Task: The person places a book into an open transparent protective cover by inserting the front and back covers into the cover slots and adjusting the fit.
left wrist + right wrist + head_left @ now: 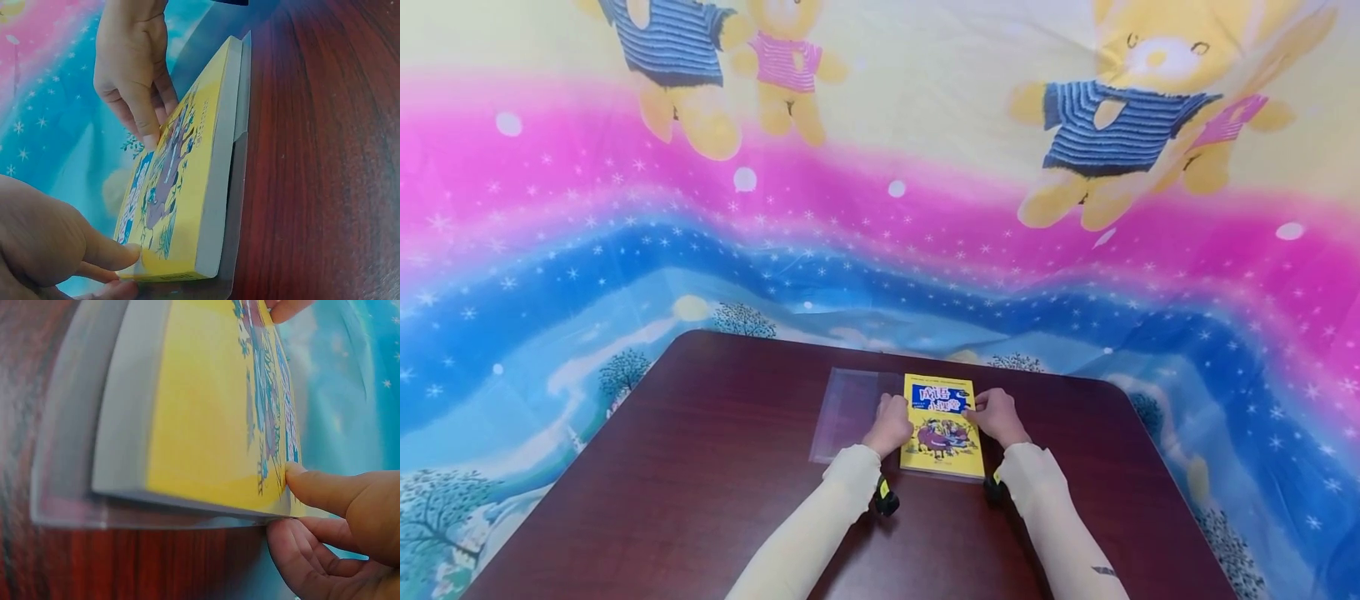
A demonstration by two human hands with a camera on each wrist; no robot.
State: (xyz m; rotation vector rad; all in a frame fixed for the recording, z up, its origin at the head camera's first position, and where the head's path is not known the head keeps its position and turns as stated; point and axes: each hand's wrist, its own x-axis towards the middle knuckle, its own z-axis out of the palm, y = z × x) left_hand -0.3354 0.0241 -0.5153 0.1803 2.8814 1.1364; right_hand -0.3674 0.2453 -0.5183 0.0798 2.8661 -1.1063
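Observation:
A yellow book with a blue title panel and a cartoon picture lies face up on a clear plastic book cover. The cover's other half spreads flat to the left of the book. At the book's left edge, my left hand pinches, its thumb on the front and fingers at the side in the left wrist view. My right hand grips the right edge; in the right wrist view its thumb presses the front while curled fingers sit below the rim, by the plastic. Whether those fingers also hold the plastic is unclear.
The dark red-brown wooden table has rounded far corners. Behind it hangs a cloth backdrop with printed bears, snowflakes and trees. A black strap device sits at my left wrist, another at the right.

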